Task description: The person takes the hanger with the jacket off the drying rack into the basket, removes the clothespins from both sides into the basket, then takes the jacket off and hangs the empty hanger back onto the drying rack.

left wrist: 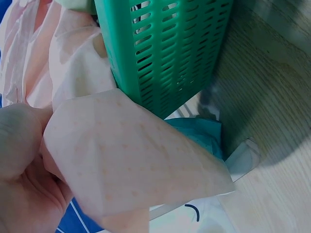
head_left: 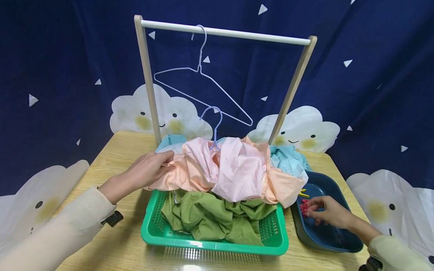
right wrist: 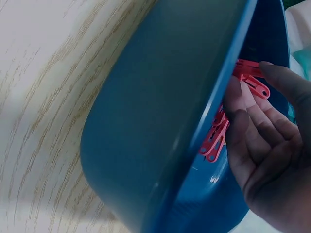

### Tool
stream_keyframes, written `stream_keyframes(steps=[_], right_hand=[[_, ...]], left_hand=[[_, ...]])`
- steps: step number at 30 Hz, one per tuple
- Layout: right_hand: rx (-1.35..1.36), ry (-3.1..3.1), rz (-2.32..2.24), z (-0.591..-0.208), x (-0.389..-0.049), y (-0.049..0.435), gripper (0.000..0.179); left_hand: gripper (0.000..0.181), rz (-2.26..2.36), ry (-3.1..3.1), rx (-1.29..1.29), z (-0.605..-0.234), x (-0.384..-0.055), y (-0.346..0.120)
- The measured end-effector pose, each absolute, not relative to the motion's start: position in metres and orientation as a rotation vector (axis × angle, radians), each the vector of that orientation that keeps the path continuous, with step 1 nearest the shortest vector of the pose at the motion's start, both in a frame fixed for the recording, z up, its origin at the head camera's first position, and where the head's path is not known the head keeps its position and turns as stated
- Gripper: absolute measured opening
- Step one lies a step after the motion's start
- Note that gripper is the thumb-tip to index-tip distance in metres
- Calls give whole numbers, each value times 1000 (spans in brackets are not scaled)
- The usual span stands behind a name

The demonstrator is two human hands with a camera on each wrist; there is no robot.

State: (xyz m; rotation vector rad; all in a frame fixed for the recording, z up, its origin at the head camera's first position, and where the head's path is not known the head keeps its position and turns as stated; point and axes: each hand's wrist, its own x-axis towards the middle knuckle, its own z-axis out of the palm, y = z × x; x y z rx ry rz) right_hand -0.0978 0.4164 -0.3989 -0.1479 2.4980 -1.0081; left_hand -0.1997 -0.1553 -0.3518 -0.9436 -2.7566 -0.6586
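A pink and peach shirt (head_left: 237,169) hangs on a lavender hanger (head_left: 216,128), draped over the back of a green basket (head_left: 217,245). My left hand (head_left: 150,169) pinches the peach sleeve at its left side; in the left wrist view the cloth (left wrist: 126,150) spreads out from the thumb and fingers. Inside a dark blue basin (right wrist: 146,107), my right hand (head_left: 327,212) pinches a red clothespin (right wrist: 255,73) between thumb and fingers. Other red clothespins (right wrist: 215,138) lie below the fingers, and a yellow clothespin (head_left: 303,193) is close by.
Behind the basket stands a rack with a white bar (head_left: 237,34) and wooden posts; a bare hanger (head_left: 203,86) hangs from it. Green cloth (head_left: 210,214) fills the basket. Light blue cloth (head_left: 288,158) lies behind the shirt on the wooden table (head_left: 125,150).
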Motion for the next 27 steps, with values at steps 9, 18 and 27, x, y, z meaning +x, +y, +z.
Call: stream_keyframes(steps=[9, 18, 27], right_hand=[[-151, 2472, -976, -399, -96, 424, 35], [-153, 2450, -880, -403, -93, 435, 35], [-6, 2596, -726, -395, -89, 427, 34]], left_hand=[[32, -659, -2764, -942, -351, -200, -155], [33, -658, -2754, -950, -352, -200, -155], [32, -687, -2758, -941, -351, -198, -155]])
